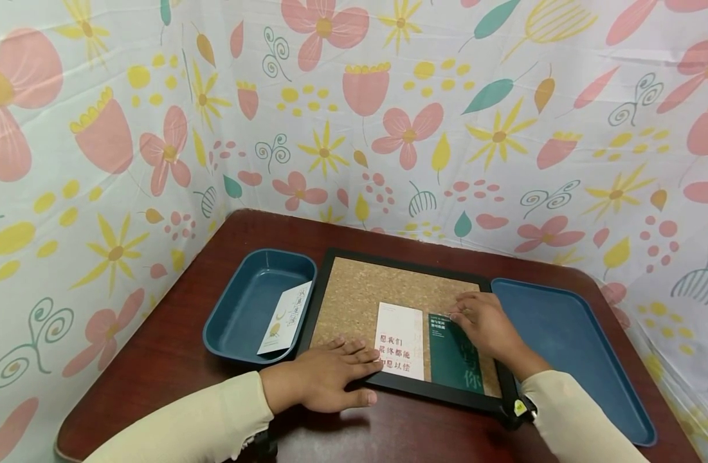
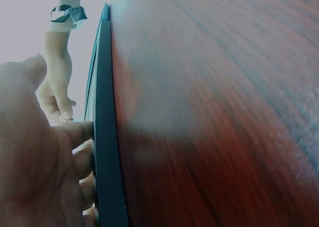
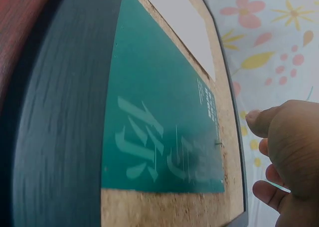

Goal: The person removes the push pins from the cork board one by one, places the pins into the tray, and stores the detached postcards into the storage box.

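Note:
A black-framed cork board (image 1: 354,283) lies on the table with a white card (image 1: 401,325) and a dark green card (image 1: 454,360) side by side on it. My left hand (image 1: 330,376) rests spread on the board's lower left part, fingertips at the white card's left edge. Above the green card's top end is my right hand (image 1: 487,325), its fingers loosely bent. The right wrist view shows nothing between that hand's thumb and fingers. A small pin (image 3: 218,143) stands near the top end of the green card.
Left of the board stands a deep blue tray (image 1: 232,321) with another white card (image 1: 285,318) leaning in it. A flat blue tray (image 1: 568,334) lies at the right. Behind the dark red table (image 1: 174,321) hangs a flowered cloth (image 1: 354,148).

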`<control>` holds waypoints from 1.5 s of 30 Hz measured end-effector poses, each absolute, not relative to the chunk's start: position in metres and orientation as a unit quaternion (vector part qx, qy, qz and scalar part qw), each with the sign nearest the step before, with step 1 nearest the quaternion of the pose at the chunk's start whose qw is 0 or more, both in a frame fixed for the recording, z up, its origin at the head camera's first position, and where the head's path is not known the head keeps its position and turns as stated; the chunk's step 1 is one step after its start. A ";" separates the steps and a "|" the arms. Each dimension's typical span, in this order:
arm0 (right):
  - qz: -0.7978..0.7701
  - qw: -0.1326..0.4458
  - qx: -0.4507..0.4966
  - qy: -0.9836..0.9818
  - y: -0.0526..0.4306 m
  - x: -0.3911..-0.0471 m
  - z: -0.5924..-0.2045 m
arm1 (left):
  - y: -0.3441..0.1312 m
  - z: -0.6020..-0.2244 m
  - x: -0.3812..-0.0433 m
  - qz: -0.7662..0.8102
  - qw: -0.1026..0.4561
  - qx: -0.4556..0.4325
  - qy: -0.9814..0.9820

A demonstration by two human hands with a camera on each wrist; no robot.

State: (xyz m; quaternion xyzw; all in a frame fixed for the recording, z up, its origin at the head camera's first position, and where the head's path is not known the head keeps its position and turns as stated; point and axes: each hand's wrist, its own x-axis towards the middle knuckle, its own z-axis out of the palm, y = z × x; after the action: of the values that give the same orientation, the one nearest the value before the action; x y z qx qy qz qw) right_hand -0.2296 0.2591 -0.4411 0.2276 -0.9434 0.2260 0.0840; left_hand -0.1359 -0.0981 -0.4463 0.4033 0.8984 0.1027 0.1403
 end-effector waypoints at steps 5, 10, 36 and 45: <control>0.222 0.081 0.217 -0.947 0.266 -0.228 -0.440 | -0.099 -0.447 -0.136 0.103 0.139 0.404 0.898; 0.220 0.083 0.212 -0.949 0.273 -0.225 -0.440 | -0.099 -0.447 -0.136 0.104 0.142 0.404 0.898; 0.206 0.102 0.185 -0.955 0.306 -0.217 -0.435 | -0.098 -0.446 -0.135 0.101 0.148 0.402 0.898; 0.210 0.099 0.165 -0.959 0.317 -0.215 -0.435 | -0.098 -0.446 -0.135 0.098 0.144 0.401 0.900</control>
State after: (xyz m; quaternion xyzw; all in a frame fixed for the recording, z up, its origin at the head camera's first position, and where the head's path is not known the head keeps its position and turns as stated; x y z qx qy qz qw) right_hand -0.2154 0.3174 -0.4354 0.1646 -0.9586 0.2104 0.0989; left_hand -0.1348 -0.0978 -0.4462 0.4006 0.8996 0.0983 0.1435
